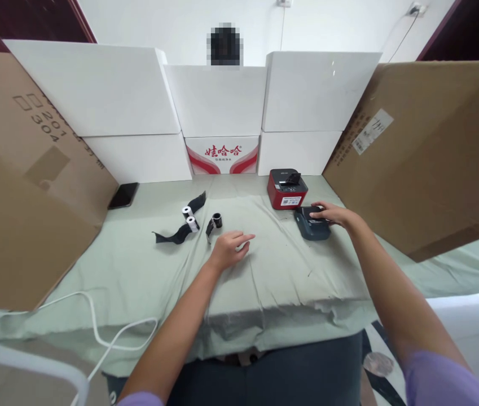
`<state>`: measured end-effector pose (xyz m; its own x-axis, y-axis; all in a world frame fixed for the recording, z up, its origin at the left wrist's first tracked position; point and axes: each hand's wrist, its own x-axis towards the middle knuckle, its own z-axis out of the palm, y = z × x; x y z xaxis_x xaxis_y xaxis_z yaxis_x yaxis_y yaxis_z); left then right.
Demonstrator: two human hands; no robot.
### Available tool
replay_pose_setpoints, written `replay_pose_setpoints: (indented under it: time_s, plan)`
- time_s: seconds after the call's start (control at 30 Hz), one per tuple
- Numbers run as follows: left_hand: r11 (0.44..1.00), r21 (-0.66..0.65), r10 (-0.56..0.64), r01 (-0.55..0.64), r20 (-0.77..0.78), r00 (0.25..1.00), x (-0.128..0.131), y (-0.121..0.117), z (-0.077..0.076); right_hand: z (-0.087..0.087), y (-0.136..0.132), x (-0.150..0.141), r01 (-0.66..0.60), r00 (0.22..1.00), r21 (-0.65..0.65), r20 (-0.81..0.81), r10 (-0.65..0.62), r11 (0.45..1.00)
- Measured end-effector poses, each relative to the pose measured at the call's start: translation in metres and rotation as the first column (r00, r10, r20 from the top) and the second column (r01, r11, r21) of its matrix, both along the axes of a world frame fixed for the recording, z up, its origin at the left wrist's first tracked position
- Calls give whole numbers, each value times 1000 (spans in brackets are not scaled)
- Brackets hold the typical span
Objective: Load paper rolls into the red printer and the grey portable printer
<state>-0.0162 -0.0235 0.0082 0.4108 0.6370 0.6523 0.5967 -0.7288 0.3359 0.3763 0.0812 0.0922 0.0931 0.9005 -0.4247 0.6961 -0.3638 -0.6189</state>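
On the right of the table, my right hand [334,214] grips the far right side of a small dark blue-grey portable printer [313,230], with fingers on its top. Just behind it stands a red and black desktop label printer [286,194] with a crumpled black piece on top. My left hand [231,249] rests low over the middle of the cloth, fingers apart and holding nothing. Left of it are a small black roll [217,220] and two white-cored rolls, one nearer [192,224] and one farther [187,212], with dark strips trailing from them.
A pale green cloth [137,265] covers the table. A black phone [123,195] lies at the back left. Cardboard panels flank the left [19,225] and right [442,158]. White boxes [222,101] line the back, with someone's pixelated head above. A white cable [95,321] loops near the front left.
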Motion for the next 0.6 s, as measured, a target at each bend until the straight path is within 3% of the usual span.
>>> replay_pose_setpoints:
  time_s: [0.13, 0.27, 0.37, 0.43, 0.5, 0.6]
  plan:
    - [996, -84, 26, -22, 52, 998, 1, -1, 0, -1, 0, 5, -21, 1000, 70, 18, 19, 997]
    - [955, -295, 116, -38, 251, 961, 8, 12, 5, -2, 5, 12, -7, 998, 282, -64, 26, 959]
    - [857, -514, 235, -49, 303, 923, 25, 39, 22, 2, 20, 4, 30, 985, 362, -170, 35, 932]
    - [782, -622, 264, -27, 292, 919, 46, 66, 37, 6, 34, -9, -12, 960, 364, -256, 113, 931]
    - [723, -688, 261, 66, 359, 896, 76, 96, 52, 11, 47, -22, -88, 922, 354, -325, 211, 931]
    - [621, -745, 312, 244, 520, 795, 123, 140, 63, 13, 62, -38, -138, 905, 346, -337, 261, 928]
